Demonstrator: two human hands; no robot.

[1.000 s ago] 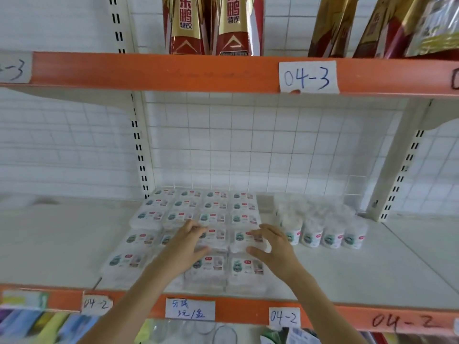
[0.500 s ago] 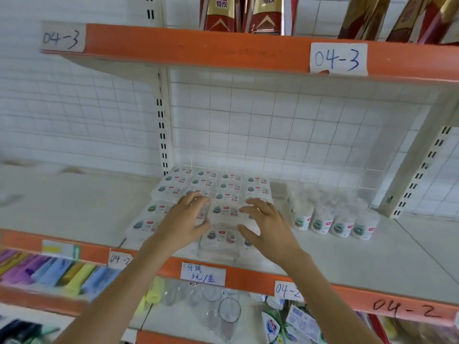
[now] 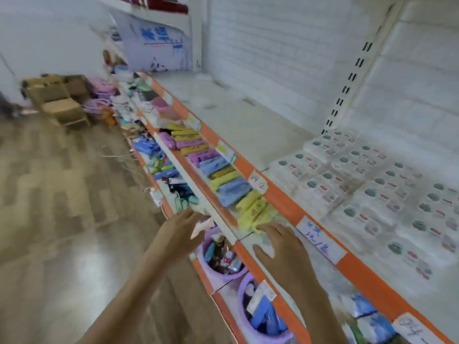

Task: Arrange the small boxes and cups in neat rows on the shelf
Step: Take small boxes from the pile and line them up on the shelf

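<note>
Left hand (image 3: pixel 177 234) and right hand (image 3: pixel 280 247) hang spread and empty; small boxes (image 3: pixel 372 192) sit at two o'clock. A blind reach could knock the rows crooked; the view is turned aside.

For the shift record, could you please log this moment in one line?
left hand: open, empty | right hand: open, empty | boxes: in rows on shelf, untouched | view: blurred

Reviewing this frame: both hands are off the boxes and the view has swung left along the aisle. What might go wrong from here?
1. Both the left hand and right hand hover empty over lower shelves, so the small boxes may stay unfinished.
2. The cups are out of view and unchecked.
3. The left hand is near the purple bucket; it might knock items.
</note>
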